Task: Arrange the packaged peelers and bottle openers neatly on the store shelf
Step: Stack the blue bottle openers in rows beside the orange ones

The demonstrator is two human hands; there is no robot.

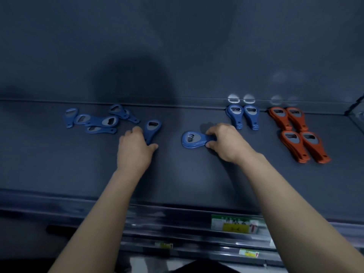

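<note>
Fingers of the right hand (222,141) are pinching the narrow handle end of a small stack of blue openers (194,139), thumb on the near side, other fingers curled over the far side, so the hand is mostly closed on it. The stack is lying flat mid-shelf w/ its round heads pointing left. The left hand (136,143) is closing loosely round the handle of a single blue opener (151,130), which is lying w/ its head pointing far-right; the thumb is at the near tip, and the other fingers are curling over the far-left side (contact looks real, but how firm I cannot tell).

Judging by looks, these are stiff plastic w/ a metal insert, light, flat and fairly slick, so stacked ones will likely be sliding off each other unless squeezed together at the handle. The narrow handle is the obvious place to take hold; the wide head is better for squaring a stack.

Outward from the hands: to the left, a loose jumble of blue openers (94,121) is lying at mixed angles, near the back. To the right, two tidy blue stacks (243,116) are sitting side by side at the far edge, heads away. Further right, four orange stacks (297,133) are standing in two rows. All are on the dark shelf (59,164), and price labels (234,223) are showing on its near rail.
</note>
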